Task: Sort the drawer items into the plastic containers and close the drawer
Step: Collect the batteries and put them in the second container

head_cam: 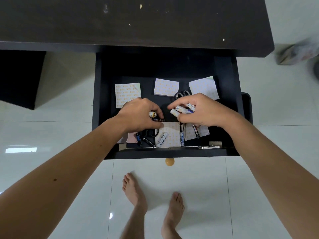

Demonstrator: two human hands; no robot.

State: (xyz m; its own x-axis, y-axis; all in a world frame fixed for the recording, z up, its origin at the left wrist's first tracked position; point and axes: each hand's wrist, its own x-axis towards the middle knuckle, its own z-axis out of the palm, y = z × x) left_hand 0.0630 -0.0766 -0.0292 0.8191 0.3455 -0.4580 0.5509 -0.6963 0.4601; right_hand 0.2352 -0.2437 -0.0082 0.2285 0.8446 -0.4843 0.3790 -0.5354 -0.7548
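The dark drawer (98,100) stands pulled out under the desk. Both hands are inside it. My left hand (139,116) grips a white-and-yellow battery (153,114), with its fingertips on a dark red battery (158,120). My right hand (202,111) holds several white batteries (179,110) bunched in its fingers. Loose batteries lie near the front: a white one (162,139), a blue-white one (182,139), black ones (148,141) and a red-black one (196,131). Printed paper pads (126,91) lie around, and scissor handles (181,94) show behind my right hand. No plastic container is visible.
The dark desk top (138,19) overhangs the drawer's back. A round wooden knob (169,161) sits on the drawer front. A small metal object (208,147) lies at the front right corner. My bare feet (134,192) stand on white floor tiles below.
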